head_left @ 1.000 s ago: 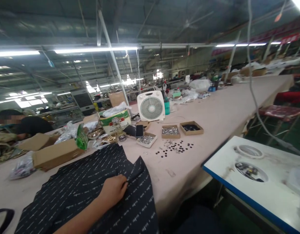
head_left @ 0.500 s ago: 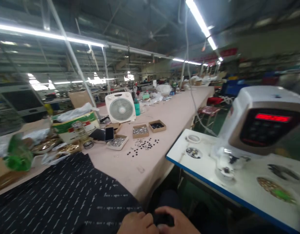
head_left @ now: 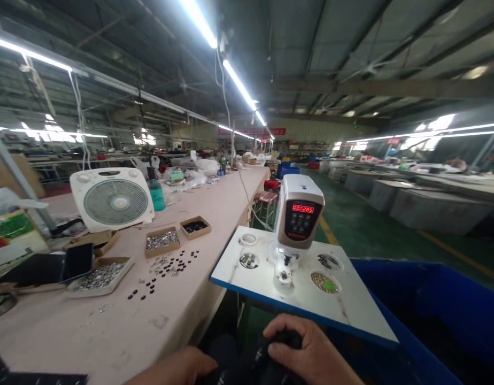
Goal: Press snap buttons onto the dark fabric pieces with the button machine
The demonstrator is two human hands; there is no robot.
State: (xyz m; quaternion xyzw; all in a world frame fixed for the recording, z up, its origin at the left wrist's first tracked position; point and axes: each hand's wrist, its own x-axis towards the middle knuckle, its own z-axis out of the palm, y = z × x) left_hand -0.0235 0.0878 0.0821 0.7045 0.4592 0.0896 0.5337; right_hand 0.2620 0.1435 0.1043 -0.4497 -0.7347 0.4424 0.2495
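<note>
At the bottom of the head view, my right hand (head_left: 307,347) is closed around a bunched piece of black fabric (head_left: 253,366) with small white marks. Just left of it, my left hand (head_left: 177,368) grips the other side of the fabric; most of its fingers are hidden. Both hands are in front of a white button press machine (head_left: 299,208) with a lit red number display. Its white tabletop (head_left: 267,289) has a blue edge and round wells with small metal parts. More dark marked fabric (head_left: 42,378) lies at the lower left corner.
On the long pink-covered table (head_left: 199,278) stand a box fan (head_left: 116,200), small boxes of metal fasteners (head_left: 162,240), a box of black pieces (head_left: 195,227) and loose black snaps. A blue bin (head_left: 423,289) is at the right, beside the green floor aisle (head_left: 347,224).
The view has swung right, bringing the machine to the middle and the blue bin into sight. My hands, close together before, are now farther apart with the black fabric between them.
</note>
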